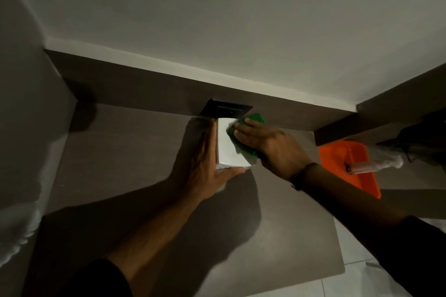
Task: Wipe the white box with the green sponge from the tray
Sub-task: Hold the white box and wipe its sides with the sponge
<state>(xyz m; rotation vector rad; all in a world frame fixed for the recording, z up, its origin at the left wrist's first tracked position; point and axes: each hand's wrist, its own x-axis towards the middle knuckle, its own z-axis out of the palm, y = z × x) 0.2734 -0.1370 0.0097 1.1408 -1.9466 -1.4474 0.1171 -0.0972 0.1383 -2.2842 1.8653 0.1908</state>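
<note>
The white box lies on the dark brown table near the back ledge. My left hand braces it, fingers flat along its left side and thumb under its near edge. My right hand presses the green sponge flat on the box's top right part; the sponge shows beyond my fingertips and under my palm. The orange tray sits to the right of my right wrist.
A black wall plate is on the raised back ledge just behind the box. A clear plastic-wrapped item rests in the tray. A dark object sits at the far right. White floor tiles show past the table's right edge.
</note>
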